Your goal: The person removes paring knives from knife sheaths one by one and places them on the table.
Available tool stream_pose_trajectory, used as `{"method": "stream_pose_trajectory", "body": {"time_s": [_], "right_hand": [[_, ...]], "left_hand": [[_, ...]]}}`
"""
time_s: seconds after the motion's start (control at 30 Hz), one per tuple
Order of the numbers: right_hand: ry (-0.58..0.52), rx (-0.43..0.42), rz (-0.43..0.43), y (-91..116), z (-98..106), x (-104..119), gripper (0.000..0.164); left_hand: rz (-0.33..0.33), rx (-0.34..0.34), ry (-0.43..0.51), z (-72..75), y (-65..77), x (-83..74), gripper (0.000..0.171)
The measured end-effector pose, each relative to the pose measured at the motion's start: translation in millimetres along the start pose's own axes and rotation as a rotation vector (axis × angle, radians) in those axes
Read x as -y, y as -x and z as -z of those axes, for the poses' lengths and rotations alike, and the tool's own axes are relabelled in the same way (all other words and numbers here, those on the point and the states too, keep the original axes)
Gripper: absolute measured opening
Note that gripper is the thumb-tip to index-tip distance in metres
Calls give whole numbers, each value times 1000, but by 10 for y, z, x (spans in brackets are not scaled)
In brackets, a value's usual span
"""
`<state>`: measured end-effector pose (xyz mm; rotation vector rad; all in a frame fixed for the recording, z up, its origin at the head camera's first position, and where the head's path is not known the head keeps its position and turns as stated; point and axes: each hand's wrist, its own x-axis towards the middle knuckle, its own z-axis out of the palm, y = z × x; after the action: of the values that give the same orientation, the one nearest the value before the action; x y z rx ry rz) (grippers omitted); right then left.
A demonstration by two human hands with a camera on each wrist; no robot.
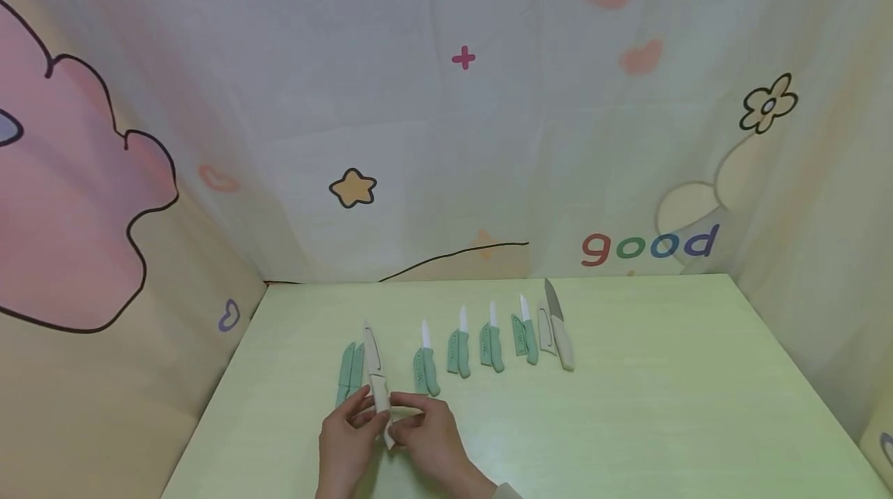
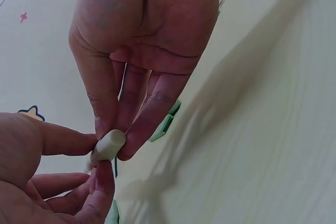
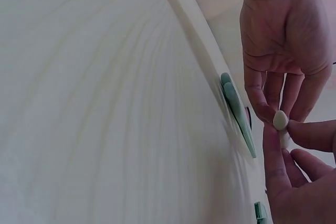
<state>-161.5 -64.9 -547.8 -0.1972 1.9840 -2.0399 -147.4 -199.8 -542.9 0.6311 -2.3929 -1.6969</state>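
We see the left grip (image 1: 349,431) and right grip (image 1: 432,437) clamped on a white knife (image 1: 373,352) — pinching its handle (image 1: 380,393). Green knives (image 1: 430,372) lie either side on the worktop (image 1: 628,421).

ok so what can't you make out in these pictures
Head view: held knife, partly covered by left hand and right hand
Head view: leftmost green knives, lower ends behind left hand
Head view: marks on green sheaths, too small to read
Head view: sleeve, cut off by bottom edge
Wrist views: held knife's tip, behind the hands
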Motion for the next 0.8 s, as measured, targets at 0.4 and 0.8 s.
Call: {"method": "stream_pose_trajectory", "body": {"time_s": [0.4,0.8], "right_hand": [[-3,-12,-7,15,85,-57,47],[28,-14,-16,99,211,-2,47]], "left_hand": [[8,59,105,-52,39,-31,51],[62,112,194,-129,49,-51,42]]}}
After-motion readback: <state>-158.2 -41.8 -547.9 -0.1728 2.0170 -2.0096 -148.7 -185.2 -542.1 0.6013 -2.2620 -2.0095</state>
